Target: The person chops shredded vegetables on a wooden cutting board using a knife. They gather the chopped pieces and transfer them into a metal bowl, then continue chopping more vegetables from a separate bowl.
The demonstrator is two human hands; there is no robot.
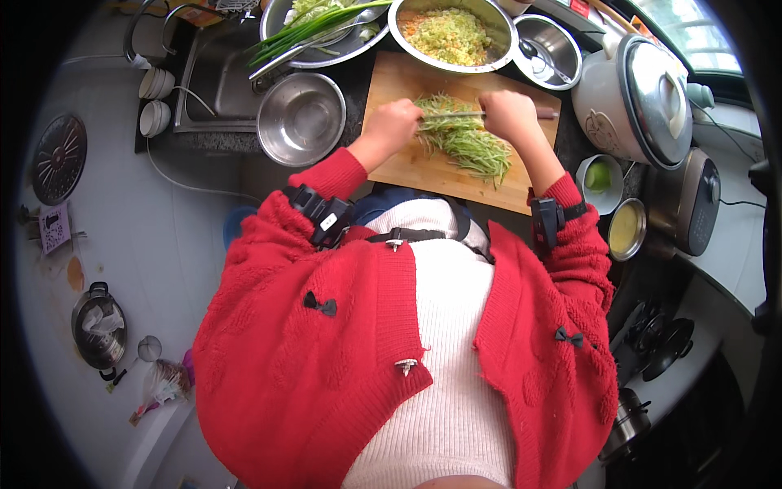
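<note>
My right hand (507, 115) is closed around a kitchen knife (455, 114), near where its brown handle meets the blade; the handle's end sticks out to the right. My left hand (394, 122) is at the blade's far left end, with its fingers curled on the tip. The blade lies level across a heap of shredded green vegetable (467, 143) on a wooden cutting board (415, 171). Just beyond the board's far edge, a steel bowl (510, 52) holds finely chopped yellow, green and orange vegetables.
Left of the board are a steel bowl (300, 119), a basin with green onions (305, 33) and a sink (223, 73). On the right stand a steel bowl with a spoon (565, 46), a white cooker (605, 104), a bowl with a green piece (602, 198) and a bowl of yellow contents (626, 229).
</note>
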